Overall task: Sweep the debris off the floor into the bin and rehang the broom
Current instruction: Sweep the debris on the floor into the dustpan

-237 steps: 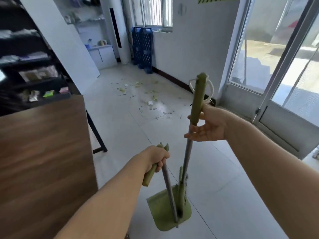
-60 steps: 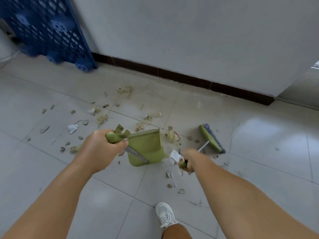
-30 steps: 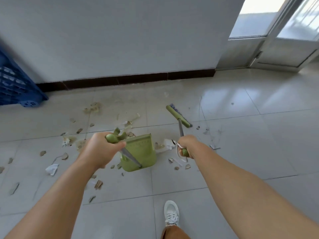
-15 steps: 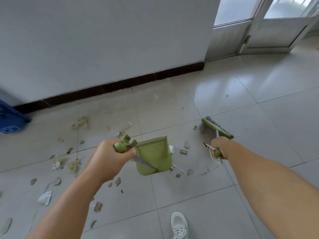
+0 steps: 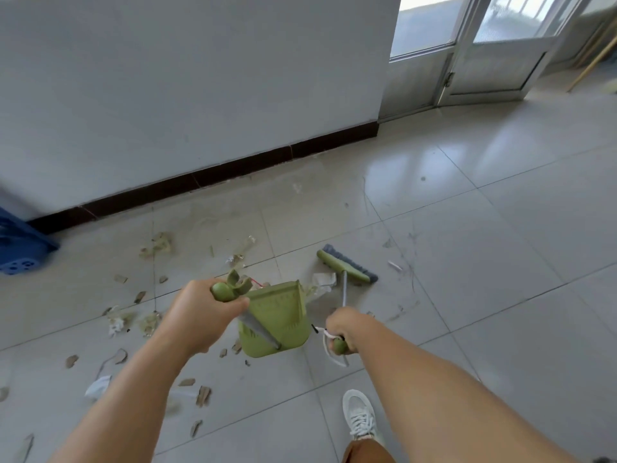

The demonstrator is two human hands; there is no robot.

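My left hand [image 5: 200,315] grips the green handle top of a green dustpan [image 5: 280,315] that stands on the tiled floor with its mouth facing away from me. My right hand [image 5: 344,329] grips the end of the broom handle. The broom [image 5: 347,267] has a green head with grey bristles and touches the floor just right of the pan's mouth. Crumpled paper [image 5: 324,280] lies between broom head and pan. Debris [image 5: 153,245] of leaves, chips and paper scraps is scattered left of and behind the pan.
A white wall with a dark baseboard [image 5: 207,178] runs behind the debris. A blue crate [image 5: 20,252] stands at the far left. Glass doors [image 5: 494,45] are at the upper right. My white shoe [image 5: 362,417] is on the floor below the pan.
The broom head has swung left from the right side toward the dustpan mouth, pushing paper with it. The dustpan stays in my left hand on the floor.
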